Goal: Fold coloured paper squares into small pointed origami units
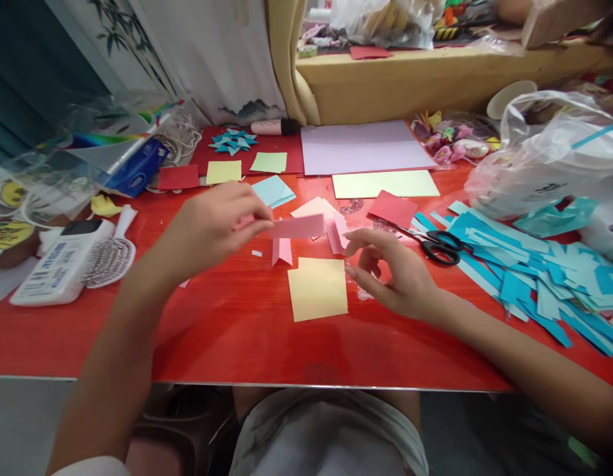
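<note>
My left hand (230,213) is pinched on one end of a pink paper strip (300,227), which sticks out to the right above the table. My right hand (393,270) is held with its fingers apart and curved, nothing between them, close to a folded pink paper piece (336,235). Below the strip, another folded pink paper piece (282,251) rests on the table. Pale yellow paper squares (317,291) lie in front of the strip, one overlapping the other. Light pink paper (316,209) is partly hidden behind it.
Black-handled scissors (440,247) lie beside a red paper square (393,208), left of a heap of blue paper strips (539,264). Light blue squares (274,192) and a blue paper star (232,141) are farther back. A hairbrush (112,254) and a white bottle (63,264) lie at left.
</note>
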The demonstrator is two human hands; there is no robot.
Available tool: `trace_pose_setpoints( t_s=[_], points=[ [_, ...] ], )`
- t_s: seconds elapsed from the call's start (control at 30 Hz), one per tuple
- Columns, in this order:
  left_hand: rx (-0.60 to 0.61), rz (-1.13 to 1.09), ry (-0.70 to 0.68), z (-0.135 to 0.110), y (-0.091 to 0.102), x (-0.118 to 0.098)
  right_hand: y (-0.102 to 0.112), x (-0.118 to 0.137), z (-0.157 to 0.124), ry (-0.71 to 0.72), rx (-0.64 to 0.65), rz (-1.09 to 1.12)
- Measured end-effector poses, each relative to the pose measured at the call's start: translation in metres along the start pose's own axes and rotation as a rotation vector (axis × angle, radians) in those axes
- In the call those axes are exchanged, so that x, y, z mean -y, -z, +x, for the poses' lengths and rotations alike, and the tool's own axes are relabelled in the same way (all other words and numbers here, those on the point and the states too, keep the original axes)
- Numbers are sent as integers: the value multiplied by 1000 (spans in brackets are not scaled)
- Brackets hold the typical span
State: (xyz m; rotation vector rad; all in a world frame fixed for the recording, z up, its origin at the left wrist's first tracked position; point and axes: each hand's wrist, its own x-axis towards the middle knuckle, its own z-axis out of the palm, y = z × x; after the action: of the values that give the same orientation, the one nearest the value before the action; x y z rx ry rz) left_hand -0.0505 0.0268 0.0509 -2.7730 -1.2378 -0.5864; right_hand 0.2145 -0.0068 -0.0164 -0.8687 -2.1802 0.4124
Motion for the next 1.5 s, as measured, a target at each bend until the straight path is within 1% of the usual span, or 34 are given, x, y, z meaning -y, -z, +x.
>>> trace_pose_setpoints(
  t_s=[0.07,0.1,0.17,0.23,0.33,0.43,0.67,0.9,1.03,1.1,1.2,1.27,1.3,1.4,1.5],
  points=[
    [7,106,104,-2,8,18,0,-2,1,-42,14,29],
    [12,152,135,-4,10,27,-1,-2,1,-59,26,37],
    [87,202,167,-6,8,43,-2,-3,0,-88,52,37],
    [215,234,185,-7,3,55,-4,-4,0,-103,68,25],
    [292,242,226,-8,-5,67,-4,-5,-2,-109,78,4],
    [320,205,232,-9,-9,70,-3,-5,-1,-104,65,-11],
    [288,237,188,-10,-12,61,-1,-5,2,-66,-1,-19],
    [295,255,208,-9,-14,54,-1,-4,1,-81,15,-21],
    [302,259,194,-7,-16,52,-1,-3,1,-90,24,-28],
    [282,270,181,-5,-16,50,-1,-3,1,-89,25,-33],
    [181,295,178,-2,-16,40,-1,-3,1,-92,22,-40],
    [108,321,194,-1,-18,28,-1,-3,1,-99,23,-43],
    [92,334,198,0,-19,21,-1,-3,1,-101,23,-45],
    [124,278,119,-1,-26,4,-2,-3,1,-101,23,-56],
    [147,226,68,-2,-31,-2,-2,-3,1,-100,20,-73]
  ],
)
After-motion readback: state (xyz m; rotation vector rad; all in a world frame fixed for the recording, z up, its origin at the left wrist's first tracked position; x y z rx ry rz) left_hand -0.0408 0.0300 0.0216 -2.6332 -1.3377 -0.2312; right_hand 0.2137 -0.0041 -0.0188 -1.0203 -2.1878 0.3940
